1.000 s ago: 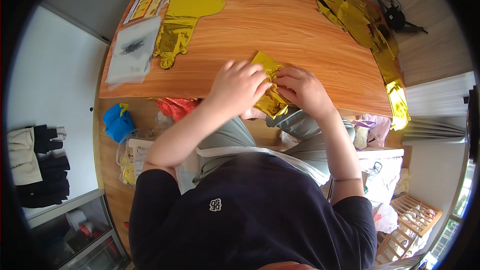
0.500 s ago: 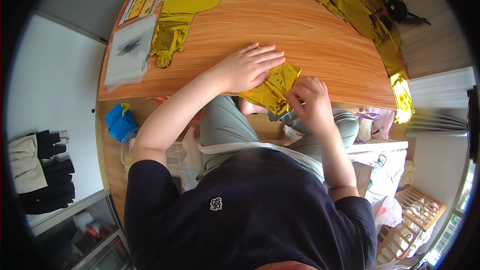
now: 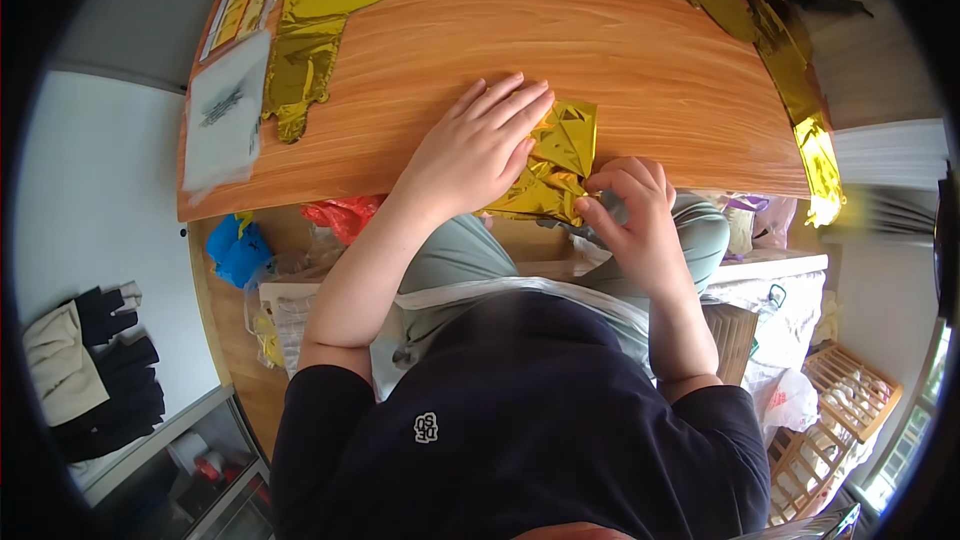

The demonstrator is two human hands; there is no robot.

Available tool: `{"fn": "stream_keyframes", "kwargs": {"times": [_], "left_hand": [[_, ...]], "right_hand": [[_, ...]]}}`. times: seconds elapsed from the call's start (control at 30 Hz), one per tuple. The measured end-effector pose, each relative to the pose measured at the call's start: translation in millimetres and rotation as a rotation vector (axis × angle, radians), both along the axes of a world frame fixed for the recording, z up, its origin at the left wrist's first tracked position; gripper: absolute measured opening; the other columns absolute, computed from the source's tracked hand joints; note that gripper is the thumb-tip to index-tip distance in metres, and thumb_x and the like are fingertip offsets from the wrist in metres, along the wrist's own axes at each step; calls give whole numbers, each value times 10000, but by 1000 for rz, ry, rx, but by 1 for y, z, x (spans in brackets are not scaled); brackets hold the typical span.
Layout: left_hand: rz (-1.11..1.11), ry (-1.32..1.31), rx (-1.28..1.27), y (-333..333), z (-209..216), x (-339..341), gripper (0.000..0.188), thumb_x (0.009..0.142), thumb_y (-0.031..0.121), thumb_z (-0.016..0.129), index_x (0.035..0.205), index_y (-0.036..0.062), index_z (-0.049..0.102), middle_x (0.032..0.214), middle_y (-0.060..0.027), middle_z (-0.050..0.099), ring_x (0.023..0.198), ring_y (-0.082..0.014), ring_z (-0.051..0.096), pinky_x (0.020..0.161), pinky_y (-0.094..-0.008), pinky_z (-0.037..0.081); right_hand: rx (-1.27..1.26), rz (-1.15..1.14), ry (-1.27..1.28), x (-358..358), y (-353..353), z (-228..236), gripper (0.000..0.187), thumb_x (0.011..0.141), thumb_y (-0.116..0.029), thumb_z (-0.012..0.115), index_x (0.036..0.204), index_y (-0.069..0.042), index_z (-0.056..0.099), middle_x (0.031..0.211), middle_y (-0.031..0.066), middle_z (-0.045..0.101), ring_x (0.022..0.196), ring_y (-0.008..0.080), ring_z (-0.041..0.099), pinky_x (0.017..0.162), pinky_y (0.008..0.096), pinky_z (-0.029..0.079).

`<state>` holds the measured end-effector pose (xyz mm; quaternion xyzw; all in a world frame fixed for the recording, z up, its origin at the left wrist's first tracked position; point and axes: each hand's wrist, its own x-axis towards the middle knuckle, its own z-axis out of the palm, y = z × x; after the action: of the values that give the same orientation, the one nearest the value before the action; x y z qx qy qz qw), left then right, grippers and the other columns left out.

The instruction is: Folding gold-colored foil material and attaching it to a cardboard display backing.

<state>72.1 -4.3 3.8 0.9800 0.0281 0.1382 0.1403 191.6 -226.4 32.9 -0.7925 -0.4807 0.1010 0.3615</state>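
Note:
A crumpled piece of shiny gold foil (image 3: 568, 140) lies at the near edge of the wooden table (image 3: 480, 20), its lower part reaching the edge. My left hand (image 3: 475, 145) lies flat over its left side, fingers stretched out toward the far side. At the foil's lower right corner, my right hand (image 3: 638, 202) is closed, with thumb and forefinger pinching the foil's edge. Part of the foil is hidden beneath the left palm.
Flat gold foil shapes lie at the far left (image 3: 305, 40) and along the right edge (image 3: 785, 65). A clear plastic sleeve (image 3: 225, 110) sits at the left, below a patterned packet (image 3: 240, 10). Below the table are a blue bag (image 3: 238, 252) and red plastic (image 3: 342, 215).
The foil's upper right part now lies flatter and squarer on the table. My right hand has shifted slightly right and stays at the foil's edge. The whole view has tilted a little.

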Motion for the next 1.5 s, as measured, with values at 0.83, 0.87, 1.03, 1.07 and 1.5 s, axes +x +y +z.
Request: {"fn": "stream_keyframes", "kwargs": {"times": [0.83, 0.87, 1.03, 1.07, 1.5], "left_hand": [[18, -49, 112, 2, -17, -1, 522, 1069, 268, 516, 1559, 92, 476, 1626, -61, 472, 1525, -268, 396, 1270, -467, 311], [18, -39, 101, 2, -17, -1, 528, 1071, 247, 513, 1580, 120, 452, 1633, -61, 461, 1527, -273, 392, 1272, -468, 308], [14, -34, 83, 2, -18, 0, 545, 1069, 232, 514, 1601, 146, 427, 1641, -62, 448, 1533, -274, 381, 1276, -463, 301], [17, -51, 87, 2, -19, 0, 526, 1072, 260, 504, 1575, 113, 458, 1633, -65, 461, 1530, -270, 387, 1271, -464, 306], [27, -22, 76, 4, -19, -1, 533, 1077, 269, 472, 1579, 93, 441, 1648, -61, 442, 1554, -251, 349, 1292, -450, 261]], "right_hand": [[76, -39, 598, 12, 12, -8, 204, 984, -77, 713, 1142, 39, 658, 914, 69, 720, 843, 105, 657, 747, 267, 532], [77, -43, 588, 15, 13, -4, 204, 984, -77, 713, 1142, 39, 658, 914, 69, 720, 843, 105, 657, 747, 267, 532], [-162, 47, 585, 31, 18, 12, 144, 969, -91, 736, 1071, 9, 719, 896, -6, 713, 783, 45, 632, 694, 201, 515], [-162, 37, 577, 35, 20, 14, 144, 969, -91, 736, 1071, 9, 719, 896, -6, 713, 783, 45, 632, 694, 201, 515], [-439, -2, 506, 36, 37, 40, 246, 900, -138, 784, 1126, -45, 757, 932, -9, 755, 765, 46, 650, 621, 208, 515]]}}
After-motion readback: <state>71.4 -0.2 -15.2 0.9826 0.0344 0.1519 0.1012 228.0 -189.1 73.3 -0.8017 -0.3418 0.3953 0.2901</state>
